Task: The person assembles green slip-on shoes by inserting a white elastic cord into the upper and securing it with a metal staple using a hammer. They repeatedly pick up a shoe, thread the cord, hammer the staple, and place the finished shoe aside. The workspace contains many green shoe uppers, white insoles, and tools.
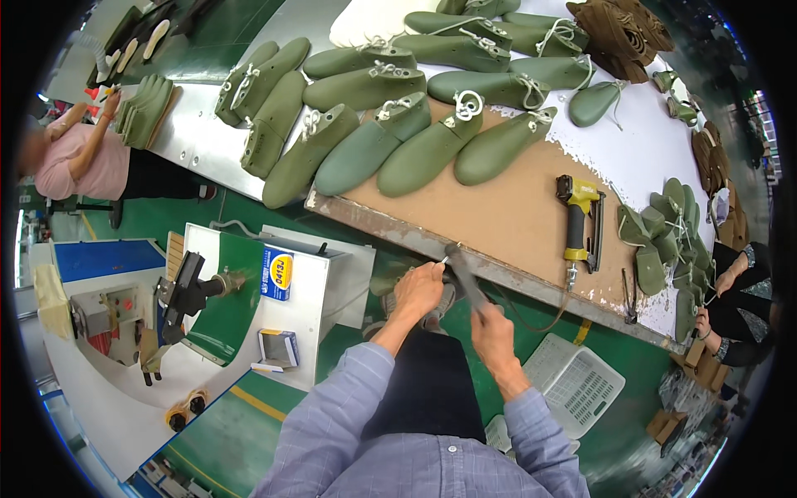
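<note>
Hands (418, 290) (491, 325) around blurred dark tool (465, 276)

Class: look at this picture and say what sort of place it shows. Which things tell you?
Most likely a shoe factory floor. Rows of green shoe lasts cover the workbench, a yellow pneumatic staple gun lies there, and stacked insoles sit at its end.
</note>
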Demonstrator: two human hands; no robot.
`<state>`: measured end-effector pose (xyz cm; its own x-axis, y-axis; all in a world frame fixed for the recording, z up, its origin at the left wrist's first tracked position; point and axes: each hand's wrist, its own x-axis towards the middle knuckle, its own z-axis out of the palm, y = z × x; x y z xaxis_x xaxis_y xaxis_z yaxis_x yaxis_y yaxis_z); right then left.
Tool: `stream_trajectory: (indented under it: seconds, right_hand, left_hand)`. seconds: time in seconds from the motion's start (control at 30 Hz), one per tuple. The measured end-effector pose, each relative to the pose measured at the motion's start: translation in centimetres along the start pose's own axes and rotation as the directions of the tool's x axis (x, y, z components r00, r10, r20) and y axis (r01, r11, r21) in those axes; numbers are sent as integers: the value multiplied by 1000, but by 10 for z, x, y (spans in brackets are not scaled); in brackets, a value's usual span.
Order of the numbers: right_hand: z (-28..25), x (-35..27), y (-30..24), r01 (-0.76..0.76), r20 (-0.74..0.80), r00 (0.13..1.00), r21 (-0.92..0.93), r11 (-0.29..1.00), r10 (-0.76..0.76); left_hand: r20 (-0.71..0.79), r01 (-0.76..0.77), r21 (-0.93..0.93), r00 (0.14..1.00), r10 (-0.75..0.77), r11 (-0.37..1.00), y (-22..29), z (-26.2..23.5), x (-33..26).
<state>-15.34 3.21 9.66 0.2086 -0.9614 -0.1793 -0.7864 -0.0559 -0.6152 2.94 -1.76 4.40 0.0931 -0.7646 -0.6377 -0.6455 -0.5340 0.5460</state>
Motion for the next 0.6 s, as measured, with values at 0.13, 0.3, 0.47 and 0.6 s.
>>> stream_trajectory:
  seconds: [0.13, 0.3, 0.47, 0.6]
  right_hand:
    - [-17, 12, -13, -66, -54, 996, 80, 995, 70]
    - [-13, -5, -7, 68, -145, 989, 257, 964, -31]
    - [-12, 8, -10, 39, -64, 997, 19, 999, -38]
    - [-26, 5, -21, -90, -59, 993, 193, 977, 103]
  left_hand:
    - [36, 25, 49, 999, -26, 999, -1, -6, -4]
    - [17, 6, 3, 1000, -6, 1000, 3, -8, -1]
    - [107, 57, -57, 993, -51, 997, 6, -15, 4]
    - [146, 79, -173, 988, -54, 982, -3, -11, 5]
